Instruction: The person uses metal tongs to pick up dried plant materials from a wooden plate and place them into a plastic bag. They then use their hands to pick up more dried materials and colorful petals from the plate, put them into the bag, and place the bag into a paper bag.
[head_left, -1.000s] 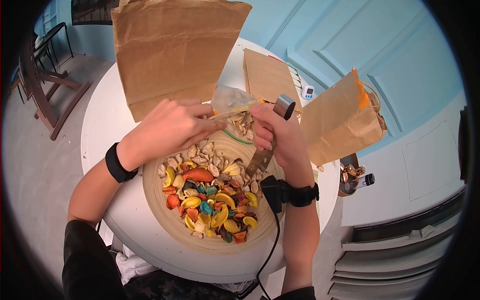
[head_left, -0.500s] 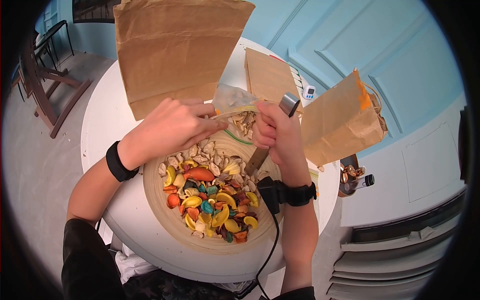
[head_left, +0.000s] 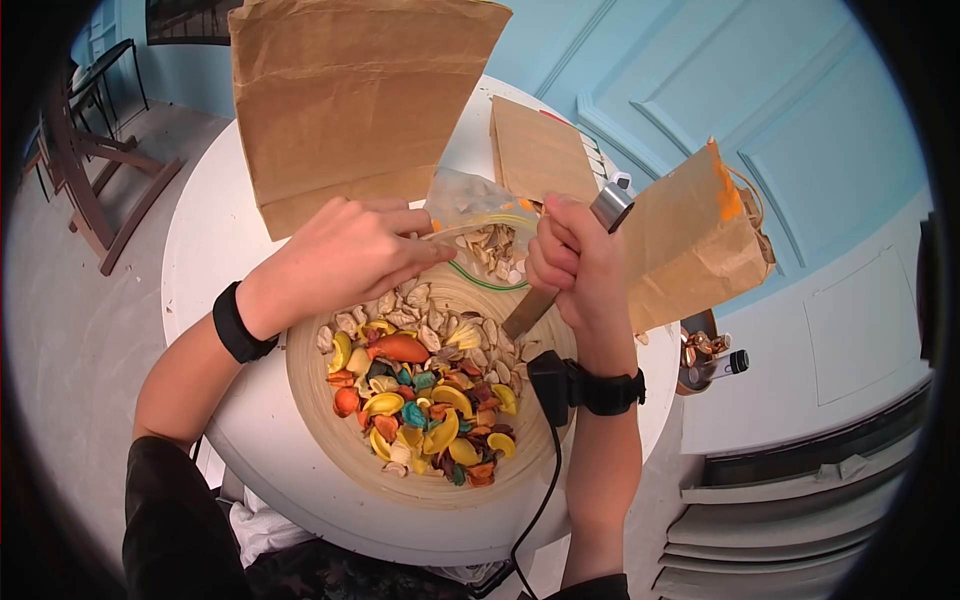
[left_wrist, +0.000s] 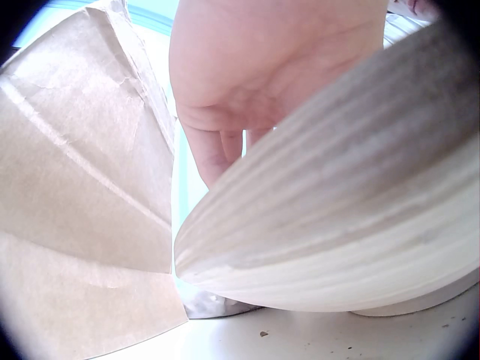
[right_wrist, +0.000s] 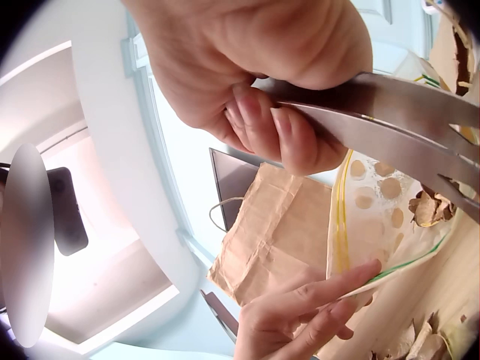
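Note:
My right hand (head_left: pixel 580 262) grips a pair of metal tongs (right_wrist: pixel 375 124), their handle end sticking up past the thumb and their tips down among the pale pieces. My left hand (head_left: pixel 345 250) pinches the edge of a clear zip bag (head_left: pixel 468 192), as the right wrist view shows (right_wrist: pixel 300 311). The bag's mouth, lined in yellow and green, gapes and shows dried pale petals (head_left: pixel 490 248) inside. Below both hands lies a round wooden bowl (head_left: pixel 330 450) of potpourri (head_left: pixel 425 400): yellow, orange and teal pieces in front, pale ones behind. In the left wrist view the bowl's side (left_wrist: pixel 337 225) hides the left fingertips.
A tall brown paper bag (head_left: pixel 350 120) stands behind the left hand. Another paper bag (head_left: pixel 690 235) leans at the right, and a flat brown one (head_left: pixel 540 150) lies at the back. A white timer (head_left: pixel 622 181) sits near the table's (head_left: pixel 235 420) far edge.
My right hand and the tongs have shifted right, away from the bag's mouth, which now shows more widely. The left hand stays in place on the bag's edge.

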